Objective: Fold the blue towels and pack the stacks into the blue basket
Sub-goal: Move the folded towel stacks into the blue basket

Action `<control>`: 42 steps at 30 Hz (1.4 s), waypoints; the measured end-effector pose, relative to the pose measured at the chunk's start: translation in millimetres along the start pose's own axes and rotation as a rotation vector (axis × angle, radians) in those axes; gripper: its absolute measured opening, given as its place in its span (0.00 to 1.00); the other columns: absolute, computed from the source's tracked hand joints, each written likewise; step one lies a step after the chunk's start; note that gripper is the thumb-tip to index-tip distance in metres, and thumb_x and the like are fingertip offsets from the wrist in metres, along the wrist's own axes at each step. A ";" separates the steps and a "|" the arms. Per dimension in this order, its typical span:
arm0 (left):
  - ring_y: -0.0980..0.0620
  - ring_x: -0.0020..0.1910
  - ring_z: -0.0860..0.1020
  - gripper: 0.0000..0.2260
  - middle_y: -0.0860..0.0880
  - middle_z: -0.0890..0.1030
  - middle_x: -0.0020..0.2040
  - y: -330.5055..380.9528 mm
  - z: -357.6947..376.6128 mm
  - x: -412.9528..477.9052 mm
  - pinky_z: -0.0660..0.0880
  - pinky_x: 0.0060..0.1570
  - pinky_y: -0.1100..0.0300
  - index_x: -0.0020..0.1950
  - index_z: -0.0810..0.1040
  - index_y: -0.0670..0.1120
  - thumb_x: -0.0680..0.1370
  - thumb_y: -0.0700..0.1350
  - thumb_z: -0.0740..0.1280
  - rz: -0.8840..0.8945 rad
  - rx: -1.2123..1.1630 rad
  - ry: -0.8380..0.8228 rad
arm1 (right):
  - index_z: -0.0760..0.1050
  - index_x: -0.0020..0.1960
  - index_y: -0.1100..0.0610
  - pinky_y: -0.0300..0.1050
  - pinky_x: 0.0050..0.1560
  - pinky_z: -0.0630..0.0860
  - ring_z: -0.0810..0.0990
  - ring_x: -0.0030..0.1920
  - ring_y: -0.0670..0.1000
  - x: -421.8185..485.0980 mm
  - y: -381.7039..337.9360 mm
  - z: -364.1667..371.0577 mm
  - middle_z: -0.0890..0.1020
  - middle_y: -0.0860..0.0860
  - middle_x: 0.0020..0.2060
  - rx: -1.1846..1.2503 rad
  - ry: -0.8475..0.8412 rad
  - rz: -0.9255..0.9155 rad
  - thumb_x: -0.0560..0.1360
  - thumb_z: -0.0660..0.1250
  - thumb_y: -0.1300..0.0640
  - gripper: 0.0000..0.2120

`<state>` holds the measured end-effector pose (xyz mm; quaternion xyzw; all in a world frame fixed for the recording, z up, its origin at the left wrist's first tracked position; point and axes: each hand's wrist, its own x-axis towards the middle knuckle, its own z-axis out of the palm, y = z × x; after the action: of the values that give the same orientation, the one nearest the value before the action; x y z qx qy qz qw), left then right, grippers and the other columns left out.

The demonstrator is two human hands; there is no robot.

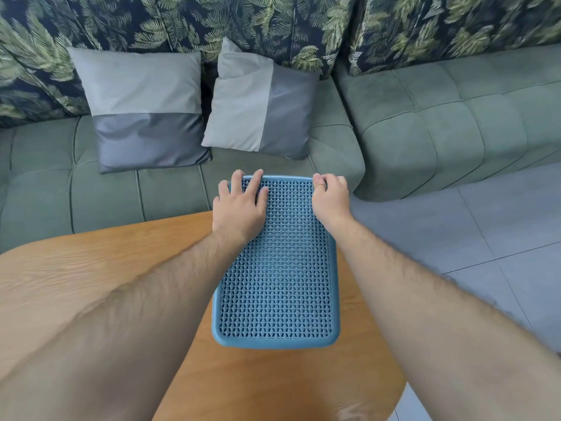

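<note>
The blue basket (276,268) lies perforated face up on the wooden table (91,268). At its 12 o'clock edge, left hand (239,205) rests flat, fingers spread; right hand (331,196) grips the rim, fingers curled.

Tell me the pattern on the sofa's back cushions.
Green fern leaves on dark navy, on the sofa back cushions; head view.

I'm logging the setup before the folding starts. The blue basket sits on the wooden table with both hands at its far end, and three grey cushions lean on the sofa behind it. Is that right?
Not quite: the head view shows two grey cushions, not three. The rest holds: the blue basket sits on the wooden table, with the left hand and the right hand at its far end, and the cushions lean on the sofa behind it.
</note>
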<state>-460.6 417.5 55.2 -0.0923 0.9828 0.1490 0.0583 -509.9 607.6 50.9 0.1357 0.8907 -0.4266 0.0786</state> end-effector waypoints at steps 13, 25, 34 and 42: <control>0.49 0.81 0.39 0.26 0.48 0.39 0.83 0.8 10.5 2.3 0.40 0.79 0.46 0.82 0.41 0.58 0.83 0.59 0.36 0.052 0.113 0.027 | 0.44 0.83 0.52 0.57 0.80 0.41 0.39 0.82 0.57 -112.7 7.1 9.7 0.42 0.55 0.82 -0.696 -0.066 -0.251 0.85 0.44 0.42 0.30; 0.48 0.81 0.37 0.27 0.48 0.42 0.83 -8.5 19.6 -135.9 0.35 0.78 0.49 0.83 0.46 0.55 0.84 0.59 0.38 0.210 0.109 -0.068 | 0.40 0.83 0.50 0.59 0.79 0.33 0.35 0.81 0.57 -161.1 38.6 22.0 0.40 0.55 0.82 -0.861 -0.071 -0.295 0.84 0.36 0.41 0.30; 0.47 0.82 0.43 0.27 0.48 0.50 0.83 -4.7 22.7 -187.0 0.41 0.79 0.47 0.82 0.54 0.54 0.84 0.59 0.47 0.143 0.083 -0.015 | 0.52 0.83 0.53 0.59 0.80 0.40 0.42 0.82 0.55 -213.3 49.4 -0.4 0.49 0.53 0.83 -0.747 -0.114 -0.392 0.85 0.47 0.44 0.29; 0.44 0.82 0.44 0.28 0.44 0.51 0.83 -10.6 23.6 -201.6 0.46 0.79 0.44 0.82 0.56 0.50 0.83 0.59 0.50 0.222 0.101 0.002 | 0.54 0.83 0.51 0.59 0.81 0.43 0.44 0.82 0.54 -220.2 48.2 1.0 0.52 0.51 0.83 -0.759 -0.075 -0.370 0.84 0.48 0.43 0.29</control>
<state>-259.6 447.8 58.5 0.0200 0.9933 0.1046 0.0452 -285.6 597.2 71.0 -0.0805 0.9905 -0.0796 0.0775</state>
